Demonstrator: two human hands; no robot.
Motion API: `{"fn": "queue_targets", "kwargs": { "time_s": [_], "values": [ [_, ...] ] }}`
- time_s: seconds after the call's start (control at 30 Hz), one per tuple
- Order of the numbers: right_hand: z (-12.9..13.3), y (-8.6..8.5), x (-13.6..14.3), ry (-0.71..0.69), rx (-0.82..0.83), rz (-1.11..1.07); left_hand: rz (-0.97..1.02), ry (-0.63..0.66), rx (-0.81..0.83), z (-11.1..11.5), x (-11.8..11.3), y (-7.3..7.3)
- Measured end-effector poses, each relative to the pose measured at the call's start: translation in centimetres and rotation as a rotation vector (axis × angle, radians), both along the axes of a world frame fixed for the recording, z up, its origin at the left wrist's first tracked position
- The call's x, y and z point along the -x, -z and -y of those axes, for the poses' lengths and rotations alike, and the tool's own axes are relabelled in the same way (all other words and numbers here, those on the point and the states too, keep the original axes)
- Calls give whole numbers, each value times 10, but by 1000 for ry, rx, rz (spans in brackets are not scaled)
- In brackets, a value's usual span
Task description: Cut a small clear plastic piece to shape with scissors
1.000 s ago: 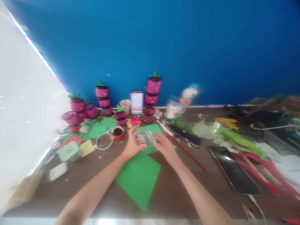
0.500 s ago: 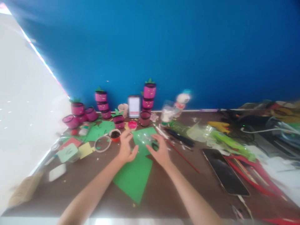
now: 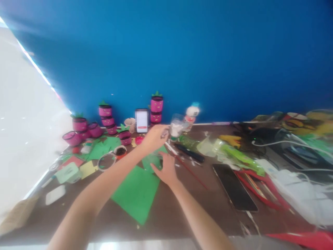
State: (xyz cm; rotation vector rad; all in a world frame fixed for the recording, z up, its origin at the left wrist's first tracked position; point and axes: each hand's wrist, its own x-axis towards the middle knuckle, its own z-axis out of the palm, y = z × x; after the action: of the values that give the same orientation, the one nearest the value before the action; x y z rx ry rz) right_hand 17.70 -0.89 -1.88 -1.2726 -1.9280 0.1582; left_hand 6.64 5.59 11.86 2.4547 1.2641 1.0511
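Note:
My left hand [image 3: 157, 135] stretches across to the back middle of the table. Its curled fingers are blurred over a small pale, crumpled-looking item [image 3: 164, 133], close to a clear plastic cup [image 3: 177, 128] with white stuff inside. Whether they grip the item is unclear. Lower down, my right hand [image 3: 168, 168] has thumb and fingers around the edge of a clear, curved piece of plastic [image 3: 151, 160]. That piece lies over green paper, and a larger green sheet [image 3: 136, 194] spreads in front. A stack of magenta pots with faces [image 3: 156, 104] stands behind my left hand.
Further magenta pots [image 3: 105, 111] line the left back beside an upright phone [image 3: 142, 121]. A dark paint pot [image 3: 120, 151] and a ring [image 3: 106, 162] lie left. Rightward are a red stick [image 3: 191, 171], a black tool [image 3: 191, 153], a large phone [image 3: 235, 187] and cables.
My left hand has swung up and right, from beside the green paper to near the clear cup. My right hand stays low by the clear plastic. The view has turned slightly right.

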Motion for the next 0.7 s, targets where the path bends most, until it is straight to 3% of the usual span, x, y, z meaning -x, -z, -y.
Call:
{"fn": "queue_targets", "kwargs": {
  "time_s": [0.07, 0.2, 0.27, 0.5, 0.7],
  "values": [
    [1, 1, 0, 0, -9, -36, -52, 32, 108, -20, -23, -10],
    [3, 0, -1, -24, -2, -87, -353, 18, 131, -53, -58, -23],
    [3, 0, -1, -36, 13, -93, -414, 13, 152, -65, -67, -25],
    [1, 3, 0, -17, 22, -126, -524, 44, 191, -93, -72, -25],
    [0, 3, -1, 6, 32, -179, -474, 97, 106, -100, -71, -33]
  ]
}}
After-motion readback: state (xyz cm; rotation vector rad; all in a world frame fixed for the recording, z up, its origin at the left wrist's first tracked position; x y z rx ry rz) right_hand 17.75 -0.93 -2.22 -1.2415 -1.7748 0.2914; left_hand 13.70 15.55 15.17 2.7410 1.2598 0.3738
